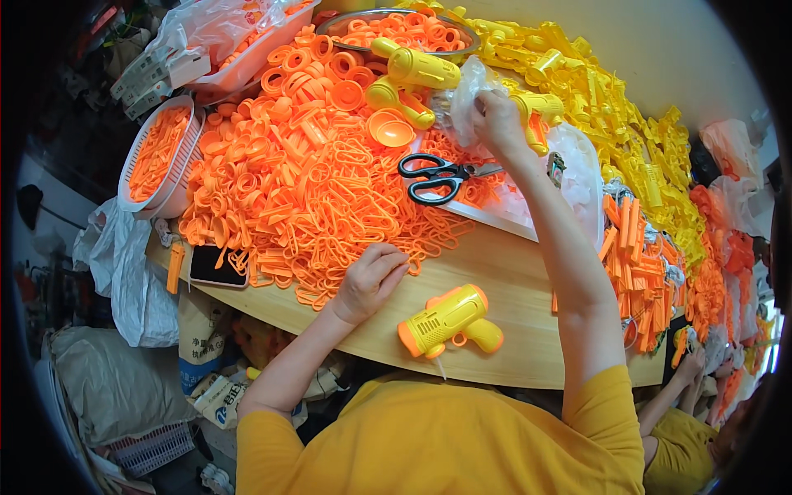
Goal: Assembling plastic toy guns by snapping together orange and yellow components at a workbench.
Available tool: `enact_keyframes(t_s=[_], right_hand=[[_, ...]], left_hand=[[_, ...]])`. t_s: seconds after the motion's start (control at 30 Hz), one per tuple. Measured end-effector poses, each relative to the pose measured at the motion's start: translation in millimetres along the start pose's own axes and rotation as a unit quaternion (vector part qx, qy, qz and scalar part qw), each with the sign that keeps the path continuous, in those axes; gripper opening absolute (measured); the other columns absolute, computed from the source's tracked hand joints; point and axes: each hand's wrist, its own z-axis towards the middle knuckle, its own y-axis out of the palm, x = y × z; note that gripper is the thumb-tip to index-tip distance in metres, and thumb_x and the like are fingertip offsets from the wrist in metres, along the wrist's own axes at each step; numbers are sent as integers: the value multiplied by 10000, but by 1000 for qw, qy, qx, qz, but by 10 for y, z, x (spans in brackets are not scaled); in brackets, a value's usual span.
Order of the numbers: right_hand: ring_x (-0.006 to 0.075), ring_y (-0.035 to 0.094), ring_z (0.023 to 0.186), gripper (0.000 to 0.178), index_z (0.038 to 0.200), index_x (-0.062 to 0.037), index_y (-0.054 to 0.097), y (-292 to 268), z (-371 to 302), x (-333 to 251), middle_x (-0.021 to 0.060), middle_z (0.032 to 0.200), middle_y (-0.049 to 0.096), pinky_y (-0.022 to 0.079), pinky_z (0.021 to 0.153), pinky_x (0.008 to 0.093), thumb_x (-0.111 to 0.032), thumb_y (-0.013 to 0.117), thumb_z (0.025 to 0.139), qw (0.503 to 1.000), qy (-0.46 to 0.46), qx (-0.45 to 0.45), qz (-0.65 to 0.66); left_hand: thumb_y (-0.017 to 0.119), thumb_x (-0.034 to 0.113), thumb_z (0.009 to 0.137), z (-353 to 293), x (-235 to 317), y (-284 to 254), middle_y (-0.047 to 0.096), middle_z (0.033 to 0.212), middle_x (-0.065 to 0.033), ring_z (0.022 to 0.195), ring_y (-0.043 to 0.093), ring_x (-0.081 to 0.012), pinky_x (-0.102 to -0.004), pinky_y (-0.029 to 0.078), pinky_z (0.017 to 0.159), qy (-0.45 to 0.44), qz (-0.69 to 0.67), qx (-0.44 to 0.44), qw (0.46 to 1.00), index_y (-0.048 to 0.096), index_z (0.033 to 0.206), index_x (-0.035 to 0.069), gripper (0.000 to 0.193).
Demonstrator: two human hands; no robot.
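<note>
My left hand [369, 282] rests at the near edge of a heap of orange plastic loops [330, 186]. Its fingers are curled together at one loop by the fingertips; what lies inside them is partly hidden. Farther off, my right hand [500, 124] pinches a clear plastic bag [467, 99] beside yellow toy gun bodies [422, 68]. On the table before me lies a yellow and orange toy gun [450, 320] on its side, a thin pale piece sticking out below it. Black-handled scissors [437, 177] lie between the heap and a white tray [536, 235].
Yellow parts [610, 124] pile up along the back right. At left stand a white basket [177, 169] of orange pieces and a phone [216, 266] near the table edge. Orange sticks [639, 247] lie at right. Another person's hand [691, 363] shows at far right.
</note>
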Motion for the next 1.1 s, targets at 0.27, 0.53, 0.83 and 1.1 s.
enact_keyframes(t_s=[0.27,0.53,0.83,1.1], right_hand=[[193,662,724,253,1165,34,478,-326,-308,-93,163,981,654,553,636,261,-68,497,934,889,215,115,388],[184,637,902,145,1031,11,543,-819,-1220,-652,134,1021,642,548,752,294,-90,535,928,761,282,121,571],[124,616,682,142,987,6,617,-935,-2114,-972,78,840,659,521,625,263,-34,643,853,762,340,85,545],[149,660,734,171,1034,26,596,-958,-2430,-1081,113,868,668,564,673,277,-35,615,875,765,357,121,523]], left_hand=[[668,-52,766,139,168,-22,631,826,-106,676,602,-176,-254,482,583,-35,-21,48,998,656,951,-5,191],[613,2,872,358,486,14,575,908,-15,711,567,-55,-198,484,638,-243,-349,105,899,633,984,-13,115],[617,53,884,268,719,270,634,811,-37,700,594,-77,-208,505,637,-345,-495,46,796,626,1059,-7,186],[566,25,900,135,857,316,642,882,-79,739,628,-117,-248,554,696,-407,-555,28,725,597,1085,-34,196]])
